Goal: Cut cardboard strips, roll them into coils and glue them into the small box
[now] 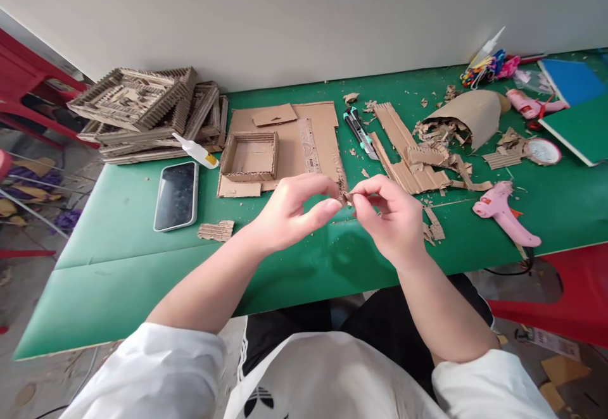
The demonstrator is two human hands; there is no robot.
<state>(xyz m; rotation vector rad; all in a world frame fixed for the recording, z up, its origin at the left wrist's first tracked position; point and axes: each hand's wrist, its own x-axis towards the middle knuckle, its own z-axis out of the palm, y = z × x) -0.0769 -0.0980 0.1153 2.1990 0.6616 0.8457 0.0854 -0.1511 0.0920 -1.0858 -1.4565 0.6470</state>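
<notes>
My left hand and my right hand meet fingertip to fingertip above the table's near side. Both pinch a small scrap of cardboard, mostly hidden by the fingers. Just behind them lies a flat cardboard sheet, with a clear ruler on it. A shallow square cardboard frame sits on the sheet's left part. Right of the sheet rests a teal-and-black utility knife, beside peeled corrugated cardboard strips.
On the left are stacked corrugated frames, a glue bottle and a phone. A pink glue gun, a tape roll and a paper cup-like holder of scraps occupy the right.
</notes>
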